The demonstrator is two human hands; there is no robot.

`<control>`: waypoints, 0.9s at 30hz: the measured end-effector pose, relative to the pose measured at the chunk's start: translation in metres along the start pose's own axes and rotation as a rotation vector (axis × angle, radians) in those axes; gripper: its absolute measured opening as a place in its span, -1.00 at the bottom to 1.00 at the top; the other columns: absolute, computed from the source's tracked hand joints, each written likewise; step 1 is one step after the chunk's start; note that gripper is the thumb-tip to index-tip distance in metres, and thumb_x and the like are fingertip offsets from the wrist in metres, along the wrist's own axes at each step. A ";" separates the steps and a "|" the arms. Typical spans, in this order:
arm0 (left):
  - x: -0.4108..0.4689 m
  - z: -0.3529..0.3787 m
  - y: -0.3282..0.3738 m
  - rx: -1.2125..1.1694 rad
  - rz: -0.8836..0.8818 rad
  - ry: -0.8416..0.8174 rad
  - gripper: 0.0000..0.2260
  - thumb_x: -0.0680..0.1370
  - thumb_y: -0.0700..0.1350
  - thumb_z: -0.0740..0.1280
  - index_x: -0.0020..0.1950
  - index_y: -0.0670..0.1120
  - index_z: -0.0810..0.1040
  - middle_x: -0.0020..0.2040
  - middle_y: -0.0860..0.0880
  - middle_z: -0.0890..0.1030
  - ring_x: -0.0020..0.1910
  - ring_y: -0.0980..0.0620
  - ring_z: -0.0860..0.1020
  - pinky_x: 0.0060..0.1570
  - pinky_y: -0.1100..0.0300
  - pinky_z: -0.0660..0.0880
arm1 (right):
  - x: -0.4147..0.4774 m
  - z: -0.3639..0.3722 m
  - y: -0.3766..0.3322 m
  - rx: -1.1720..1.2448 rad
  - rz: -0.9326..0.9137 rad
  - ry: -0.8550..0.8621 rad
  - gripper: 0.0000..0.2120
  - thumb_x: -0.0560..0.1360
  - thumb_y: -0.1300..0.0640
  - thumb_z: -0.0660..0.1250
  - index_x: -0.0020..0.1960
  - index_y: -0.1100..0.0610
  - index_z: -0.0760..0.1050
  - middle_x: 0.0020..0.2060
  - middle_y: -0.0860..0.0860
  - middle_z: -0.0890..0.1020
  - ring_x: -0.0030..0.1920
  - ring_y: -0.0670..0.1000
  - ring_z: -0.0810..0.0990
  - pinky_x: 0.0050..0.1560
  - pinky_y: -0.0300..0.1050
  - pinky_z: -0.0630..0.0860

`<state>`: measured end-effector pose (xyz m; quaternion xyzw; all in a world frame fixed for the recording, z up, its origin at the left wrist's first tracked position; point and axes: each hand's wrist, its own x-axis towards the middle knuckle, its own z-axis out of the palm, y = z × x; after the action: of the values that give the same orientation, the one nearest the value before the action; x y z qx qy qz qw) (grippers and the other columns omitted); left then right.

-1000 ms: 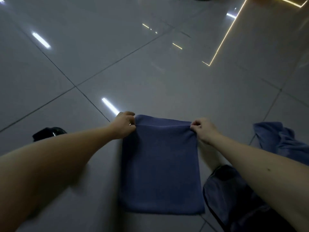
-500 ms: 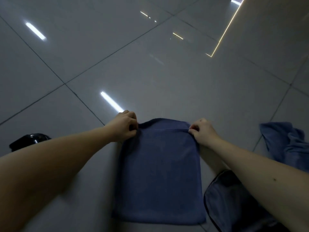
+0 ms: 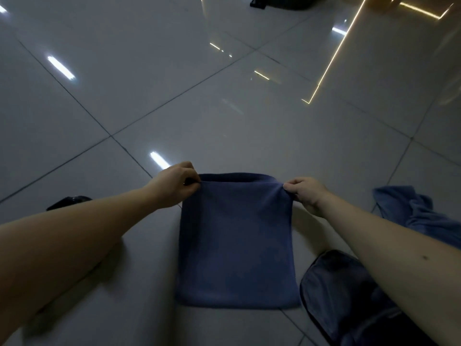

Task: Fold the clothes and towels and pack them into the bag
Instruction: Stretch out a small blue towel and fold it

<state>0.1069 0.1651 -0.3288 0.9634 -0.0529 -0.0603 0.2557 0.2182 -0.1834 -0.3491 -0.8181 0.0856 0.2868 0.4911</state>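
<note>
Running fwd-back: towel [image 3: 237,245] long axis

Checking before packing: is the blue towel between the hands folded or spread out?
Folded: the towel shows two layers at its far edge, where left hand and right hand pinch the corners.

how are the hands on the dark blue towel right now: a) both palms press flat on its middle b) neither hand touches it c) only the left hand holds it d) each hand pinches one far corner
D: the left hand and the right hand each pinch one far corner of the blue towel, whose near part lies flat on the tiled floor.
</note>
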 end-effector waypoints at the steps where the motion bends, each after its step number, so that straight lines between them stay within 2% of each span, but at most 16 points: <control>1: -0.005 -0.006 0.004 -0.012 0.001 0.011 -0.90 0.57 -0.07 0.36 -0.05 -0.04 0.66 -0.10 0.18 0.46 -0.18 0.14 0.53 -0.11 0.19 0.48 | -0.010 -0.002 -0.005 0.034 -0.001 -0.040 -0.83 0.55 0.30 0.36 -0.21 0.18 0.57 -0.25 0.09 0.60 -0.15 0.04 0.52 -0.09 -0.08 0.44; 3: -0.013 -0.019 0.013 -0.002 0.026 0.015 -0.89 0.57 -0.06 0.36 -0.05 -0.03 0.66 -0.08 0.16 0.49 -0.17 0.14 0.54 -0.11 0.16 0.53 | -0.031 -0.005 -0.015 0.098 0.003 -0.148 -0.80 0.58 0.29 0.32 -0.21 0.16 0.52 -0.29 0.03 0.57 -0.20 -0.02 0.50 -0.12 -0.12 0.39; 6: -0.026 -0.043 0.034 -0.004 0.072 0.041 -0.90 0.56 -0.06 0.36 -0.06 -0.02 0.67 -0.07 0.14 0.52 -0.17 0.14 0.56 -0.10 0.06 0.57 | -0.062 -0.007 -0.029 0.293 0.051 -0.280 -0.81 0.60 0.32 0.27 -0.19 0.19 0.47 -0.27 0.07 0.59 -0.18 0.01 0.57 -0.06 -0.08 0.55; 9: -0.040 -0.070 0.066 -0.006 0.134 0.061 -0.92 0.55 -0.09 0.38 -0.09 -0.04 0.66 -0.08 0.12 0.52 -0.18 0.12 0.57 -0.09 0.04 0.56 | -0.096 0.000 -0.044 0.449 0.109 -0.363 -0.81 0.63 0.31 0.22 -0.15 0.21 0.44 -0.22 0.13 0.59 -0.16 0.07 0.60 -0.09 -0.09 0.61; 12: -0.056 -0.098 0.099 0.060 0.214 0.054 -0.92 0.54 -0.07 0.37 -0.09 -0.04 0.65 -0.07 0.14 0.51 -0.18 0.08 0.57 -0.09 0.03 0.55 | -0.130 0.005 -0.059 0.452 0.127 -0.396 -0.79 0.65 0.32 0.18 -0.16 0.22 0.42 -0.31 0.11 0.56 -0.31 0.01 0.58 -0.24 -0.17 0.61; 14: -0.064 -0.116 0.116 0.105 0.259 0.041 -0.92 0.53 -0.06 0.38 -0.09 -0.03 0.65 -0.07 0.15 0.50 -0.17 0.08 0.56 -0.08 0.04 0.54 | -0.150 0.001 -0.072 0.383 0.115 -0.477 -0.80 0.64 0.30 0.19 -0.16 0.20 0.40 -0.40 0.07 0.49 -0.41 -0.02 0.47 -0.25 -0.20 0.55; 15: -0.067 -0.126 0.125 0.121 0.277 0.036 -0.92 0.53 -0.06 0.38 -0.09 -0.02 0.66 -0.07 0.16 0.49 -0.17 0.09 0.55 -0.08 0.05 0.54 | -0.160 -0.001 -0.079 0.344 0.096 -0.511 -0.82 0.64 0.29 0.20 -0.15 0.19 0.39 -0.39 0.08 0.44 -0.40 -0.02 0.41 -0.24 -0.22 0.53; 16: -0.071 -0.135 0.132 0.143 0.292 0.038 -0.92 0.53 -0.06 0.38 -0.08 -0.01 0.66 -0.07 0.17 0.49 -0.17 0.11 0.55 -0.08 0.07 0.54 | -0.168 -0.004 -0.086 0.323 0.073 -0.510 -0.84 0.63 0.28 0.21 -0.14 0.19 0.40 -0.34 0.09 0.43 -0.36 -0.02 0.39 -0.24 -0.23 0.53; 18: -0.080 -0.152 0.144 0.190 0.304 0.048 -0.91 0.54 -0.05 0.38 -0.06 0.00 0.67 -0.07 0.19 0.47 -0.16 0.15 0.53 -0.08 0.14 0.53 | -0.185 -0.010 -0.099 0.338 0.033 -0.449 -0.86 0.63 0.31 0.21 -0.11 0.21 0.44 -0.24 0.11 0.49 -0.24 -0.01 0.49 -0.21 -0.25 0.55; 21: -0.097 -0.168 0.155 0.187 0.304 0.091 -0.92 0.54 -0.07 0.38 -0.07 -0.03 0.67 -0.10 0.19 0.46 -0.18 0.17 0.51 -0.09 0.18 0.51 | -0.214 -0.018 -0.114 0.313 -0.030 -0.373 -0.85 0.63 0.35 0.20 -0.09 0.26 0.50 -0.17 0.13 0.56 -0.13 0.01 0.57 -0.07 -0.20 0.56; 24: -0.113 -0.169 0.161 0.130 0.298 0.161 -0.93 0.54 -0.07 0.38 -0.10 -0.03 0.65 -0.10 0.17 0.48 -0.19 0.17 0.51 -0.11 0.18 0.51 | -0.236 -0.019 -0.110 0.208 -0.091 -0.266 -0.87 0.60 0.35 0.26 -0.10 0.26 0.53 -0.19 0.13 0.59 -0.12 0.04 0.58 -0.07 -0.15 0.55; 27: -0.127 -0.165 0.161 0.134 0.286 0.149 -0.93 0.55 -0.05 0.38 -0.07 -0.01 0.64 -0.09 0.18 0.47 -0.17 0.19 0.51 -0.09 0.21 0.49 | -0.250 -0.015 -0.097 -0.055 -0.261 -0.043 -0.89 0.55 0.27 0.38 -0.15 0.20 0.57 -0.26 0.10 0.60 -0.19 0.04 0.54 -0.14 -0.15 0.52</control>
<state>-0.0063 0.1229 -0.0947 0.9627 -0.1742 0.0518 0.2002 0.0601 -0.1829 -0.1320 -0.8291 -0.0398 0.2401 0.5034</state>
